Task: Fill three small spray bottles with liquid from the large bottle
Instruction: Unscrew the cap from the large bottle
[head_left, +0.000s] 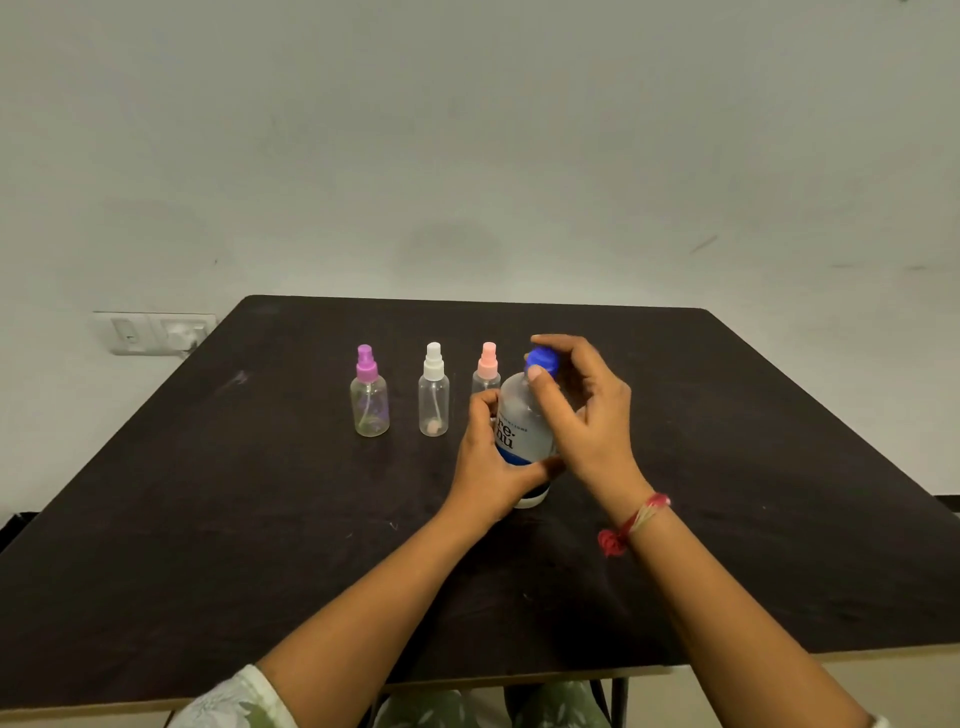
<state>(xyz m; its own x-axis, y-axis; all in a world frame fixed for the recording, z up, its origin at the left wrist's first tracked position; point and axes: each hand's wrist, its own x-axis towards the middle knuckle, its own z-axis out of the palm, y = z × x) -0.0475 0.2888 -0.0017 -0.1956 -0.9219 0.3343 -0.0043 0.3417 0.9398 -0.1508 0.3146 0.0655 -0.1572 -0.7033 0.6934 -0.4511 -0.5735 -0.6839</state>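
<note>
The large bottle (524, 431) is held near the middle of the dark table (260, 493), leaning a little, with its base at or just above the tabletop. Its lower body is gripped by the left hand (491, 467), and its blue cap (541, 362) is pinched between the thumb and fingers of the right hand (587, 410).

The cap is judged to be in the course of being unscrewed. If the body is squeezed too hard as the cap comes free, liquid may be pushed out over the neck.

The pink-topped spray bottle (487, 371) stands just behind the large bottle, partly hidden by it, and could be knocked over by a jerk of either hand. The white-topped bottle (434, 395) and the purple-topped bottle (370, 397) stand further left, each well apart. All three spray tops are still fitted, so nothing can be poured yet.
</note>
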